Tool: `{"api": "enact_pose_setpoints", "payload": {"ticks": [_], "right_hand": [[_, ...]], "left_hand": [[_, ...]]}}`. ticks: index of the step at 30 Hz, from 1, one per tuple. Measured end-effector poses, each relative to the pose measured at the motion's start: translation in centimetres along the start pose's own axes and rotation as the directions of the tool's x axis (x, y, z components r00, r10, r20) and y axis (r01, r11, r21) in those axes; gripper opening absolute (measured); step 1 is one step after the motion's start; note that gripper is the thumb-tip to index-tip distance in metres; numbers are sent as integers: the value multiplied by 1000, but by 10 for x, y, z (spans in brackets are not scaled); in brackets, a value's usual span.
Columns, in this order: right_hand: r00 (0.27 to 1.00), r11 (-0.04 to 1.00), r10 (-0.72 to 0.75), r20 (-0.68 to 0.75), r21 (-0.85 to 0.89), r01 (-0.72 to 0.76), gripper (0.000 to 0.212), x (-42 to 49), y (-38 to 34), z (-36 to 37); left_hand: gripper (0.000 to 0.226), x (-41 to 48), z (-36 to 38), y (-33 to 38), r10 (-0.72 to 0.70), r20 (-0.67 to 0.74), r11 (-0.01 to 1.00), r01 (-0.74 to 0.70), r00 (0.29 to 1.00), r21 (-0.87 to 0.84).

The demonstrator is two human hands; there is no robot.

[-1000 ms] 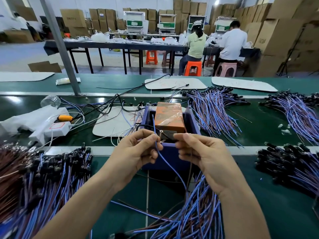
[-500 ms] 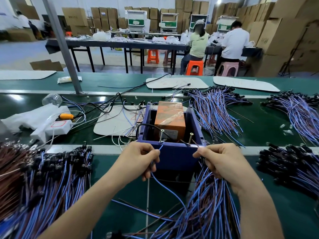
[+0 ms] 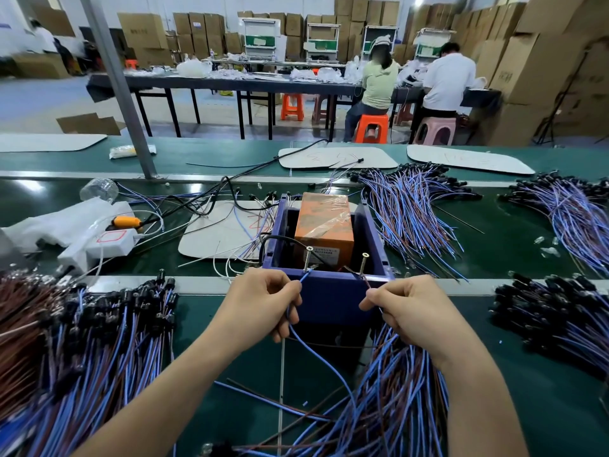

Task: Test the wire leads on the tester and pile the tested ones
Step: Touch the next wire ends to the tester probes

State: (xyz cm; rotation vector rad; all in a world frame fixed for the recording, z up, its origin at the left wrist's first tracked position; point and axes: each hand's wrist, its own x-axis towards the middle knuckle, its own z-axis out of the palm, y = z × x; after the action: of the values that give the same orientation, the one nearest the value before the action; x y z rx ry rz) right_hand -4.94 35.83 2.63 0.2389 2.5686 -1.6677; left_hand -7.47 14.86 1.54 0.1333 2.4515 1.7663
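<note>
A: Left hand [image 3: 260, 305], state?
B: Fingers curled. Thumb and forefinger pinch the blue wire [image 3: 317, 354], whose tip lies at the foot of the left screw [image 3: 309, 258] on the near rim of the tester box [image 3: 333, 301].
A: Right hand [image 3: 408, 308]?
B: Also curled. It pinches a brown wire end [image 3: 365, 281] that points at the foot of the right screw [image 3: 364, 263]. Whether either wire touches its screw cannot be told.
A: Course of the lead?
B: The blue wire loops from the left hand down into the near bundle [image 3: 395, 400] under the right wrist.
A: Other items?
B: The orange unit [image 3: 324, 222] sits inside the box. The left pile [image 3: 82, 341] lies near, with black connectors. The far pile [image 3: 412, 209] lies right of the box.
</note>
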Motion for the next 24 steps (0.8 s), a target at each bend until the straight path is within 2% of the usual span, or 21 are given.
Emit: {"api": "enact_pose_setpoints", "payload": {"ticks": [11,24], "right_hand": [[999,999,15,29,-47,-14,31,1,1,1],[999,998,17,34,-61,-15,31,-1,-1,0]], "left_hand": [[31,0,-1,-1,1,-13,998,0,1000,58],[29,-6,3,-1,139,-80,984,-129,987,121]]}}
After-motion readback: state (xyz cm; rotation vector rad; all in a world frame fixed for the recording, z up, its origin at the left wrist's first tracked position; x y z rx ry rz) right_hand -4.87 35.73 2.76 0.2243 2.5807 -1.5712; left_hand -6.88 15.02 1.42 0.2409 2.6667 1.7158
